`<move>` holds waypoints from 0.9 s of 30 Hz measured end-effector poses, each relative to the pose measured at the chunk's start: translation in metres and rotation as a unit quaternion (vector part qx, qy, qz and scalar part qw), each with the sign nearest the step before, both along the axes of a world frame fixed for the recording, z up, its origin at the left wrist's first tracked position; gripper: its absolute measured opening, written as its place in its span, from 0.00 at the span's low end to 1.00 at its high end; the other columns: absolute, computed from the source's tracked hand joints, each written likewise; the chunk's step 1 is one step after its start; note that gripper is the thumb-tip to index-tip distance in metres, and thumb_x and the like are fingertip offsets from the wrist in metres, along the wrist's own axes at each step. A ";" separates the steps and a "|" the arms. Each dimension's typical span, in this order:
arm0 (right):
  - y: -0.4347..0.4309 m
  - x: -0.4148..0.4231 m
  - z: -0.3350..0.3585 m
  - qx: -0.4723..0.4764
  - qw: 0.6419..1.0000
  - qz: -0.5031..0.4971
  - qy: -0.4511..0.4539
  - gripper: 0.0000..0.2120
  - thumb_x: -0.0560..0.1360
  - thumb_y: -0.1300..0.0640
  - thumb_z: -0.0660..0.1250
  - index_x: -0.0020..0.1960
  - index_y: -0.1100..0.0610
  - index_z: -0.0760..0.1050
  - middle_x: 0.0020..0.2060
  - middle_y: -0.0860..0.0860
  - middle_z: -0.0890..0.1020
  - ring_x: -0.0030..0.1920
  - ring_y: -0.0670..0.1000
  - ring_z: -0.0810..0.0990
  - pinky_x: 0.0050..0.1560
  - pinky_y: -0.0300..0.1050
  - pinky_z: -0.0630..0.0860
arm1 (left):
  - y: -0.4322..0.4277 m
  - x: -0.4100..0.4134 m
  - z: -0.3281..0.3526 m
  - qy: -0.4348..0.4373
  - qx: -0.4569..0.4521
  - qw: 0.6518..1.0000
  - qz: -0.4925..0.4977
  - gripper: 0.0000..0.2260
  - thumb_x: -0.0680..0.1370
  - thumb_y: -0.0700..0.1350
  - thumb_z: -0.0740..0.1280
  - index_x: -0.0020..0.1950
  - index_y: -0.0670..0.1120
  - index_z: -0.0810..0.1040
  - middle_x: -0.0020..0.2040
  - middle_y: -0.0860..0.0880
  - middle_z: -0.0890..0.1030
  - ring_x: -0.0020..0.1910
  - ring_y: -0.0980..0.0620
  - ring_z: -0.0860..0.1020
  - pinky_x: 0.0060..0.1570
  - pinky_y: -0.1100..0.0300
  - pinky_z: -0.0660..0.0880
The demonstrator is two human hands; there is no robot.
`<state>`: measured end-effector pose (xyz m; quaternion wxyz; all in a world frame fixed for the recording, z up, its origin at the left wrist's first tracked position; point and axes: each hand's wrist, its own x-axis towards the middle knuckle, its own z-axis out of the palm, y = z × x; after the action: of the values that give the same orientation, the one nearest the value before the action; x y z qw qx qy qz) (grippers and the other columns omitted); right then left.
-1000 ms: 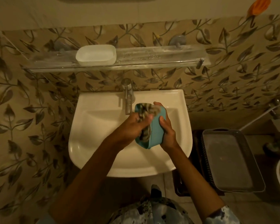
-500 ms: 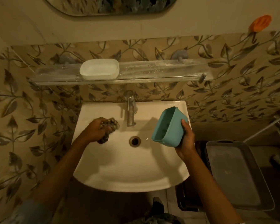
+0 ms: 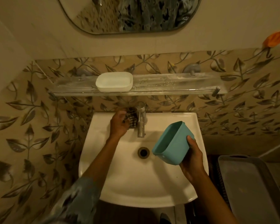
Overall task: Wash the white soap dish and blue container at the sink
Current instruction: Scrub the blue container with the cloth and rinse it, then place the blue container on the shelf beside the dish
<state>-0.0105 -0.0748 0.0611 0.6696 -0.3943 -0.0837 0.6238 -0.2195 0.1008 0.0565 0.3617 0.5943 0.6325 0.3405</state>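
Observation:
My right hand [image 3: 192, 160] grips the blue container [image 3: 171, 143] from below, tilted on its side with its mouth facing up and left, over the right half of the white sink [image 3: 113, 180]. My left hand [image 3: 120, 123] is at the sink's back ledge, just left of the tap [image 3: 141, 122], with a dark patterned scrub cloth [image 3: 132, 118] under its fingers. The white soap dish [image 3: 114, 81] stands upright on the glass shelf [image 3: 176, 85] above the tap, apart from both hands.
The drain [image 3: 143, 152] lies open in the basin's middle. A grey tray [image 3: 249, 188] sits on a dark rack to the right of the sink. A mirror [image 3: 136, 13] hangs above the shelf. An orange hook [image 3: 275, 38] sticks to the wall upper right.
My left hand took the cloth out of the blue container and carried it back to the ledge beside the tap. My right hand moved the container right, over the basin's right side.

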 end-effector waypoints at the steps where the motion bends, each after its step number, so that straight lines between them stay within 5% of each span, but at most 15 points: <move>1: 0.000 -0.002 0.002 0.003 1.000 -0.001 -0.007 0.24 0.72 0.49 0.63 0.67 0.54 0.69 0.55 0.57 0.79 0.55 0.57 0.79 0.46 0.53 0.82 | -0.016 0.001 0.000 -0.020 -0.001 1.000 0.006 0.13 0.73 0.33 0.68 0.56 0.40 0.76 0.53 0.41 0.81 0.54 0.44 0.80 0.52 0.62 0.76; 5: 0.004 -0.014 0.010 0.016 0.998 -0.019 -0.056 0.23 0.70 0.52 0.65 0.64 0.51 0.66 0.56 0.57 0.77 0.55 0.57 0.78 0.50 0.54 0.78 | -0.095 0.009 0.008 -0.176 -0.055 0.981 -0.056 0.04 0.77 0.41 0.66 0.50 0.47 0.78 0.45 0.46 0.84 0.44 0.46 0.82 0.42 0.56 0.79; 9: 0.010 -0.025 0.021 0.049 0.991 -0.031 -0.122 0.22 0.68 0.55 0.71 0.59 0.48 0.67 0.56 0.55 0.78 0.57 0.55 0.79 0.50 0.50 0.79 | -0.140 0.019 0.035 -0.273 -0.067 0.955 -0.098 0.14 0.74 0.58 0.65 0.55 0.54 0.78 0.47 0.53 0.85 0.45 0.54 0.83 0.42 0.57 0.81; 14: 0.012 -0.015 0.058 0.114 0.920 -0.018 -0.375 0.29 0.63 0.50 0.75 0.61 0.49 0.69 0.61 0.51 0.76 0.63 0.51 0.76 0.55 0.54 0.80 | -0.127 0.015 0.073 -0.245 -0.013 0.964 -0.099 0.22 0.66 0.53 0.75 0.59 0.51 0.77 0.53 0.53 0.83 0.53 0.56 0.82 0.43 0.66 0.78; 18: 0.027 0.001 0.095 0.161 0.844 -0.007 -0.511 0.31 0.67 0.59 0.77 0.66 0.53 0.68 0.61 0.43 0.76 0.62 0.42 0.75 0.58 0.39 0.76 | -0.103 0.014 0.105 -0.226 0.054 0.966 -0.115 0.18 0.68 0.43 0.76 0.54 0.57 0.77 0.50 0.56 0.83 0.50 0.59 0.82 0.41 0.68 0.78; 22: 0.048 0.011 0.130 0.185 0.823 -0.014 -0.537 0.29 0.67 0.64 0.76 0.65 0.54 0.71 0.58 0.45 0.78 0.59 0.41 0.78 0.54 0.33 0.76 | -0.086 0.021 0.141 -0.192 0.113 0.968 -0.114 0.20 0.66 0.45 0.77 0.53 0.61 0.76 0.48 0.61 0.81 0.48 0.65 0.81 0.41 0.71 0.77; 27: 0.080 0.014 0.163 0.197 0.822 -0.027 -0.534 0.26 0.68 0.66 0.74 0.64 0.61 0.73 0.57 0.53 0.81 0.56 0.47 0.81 0.54 0.34 0.78 | -0.057 0.034 0.175 -0.155 0.180 0.969 -0.064 0.24 0.67 0.43 0.77 0.62 0.44 0.75 0.52 0.51 0.81 0.49 0.58 0.81 0.40 0.71 0.78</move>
<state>0.0040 0.0050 0.2236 0.6003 -0.5273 -0.5385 0.2674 -0.1857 0.0441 0.2320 0.3635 0.6286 0.4577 0.5130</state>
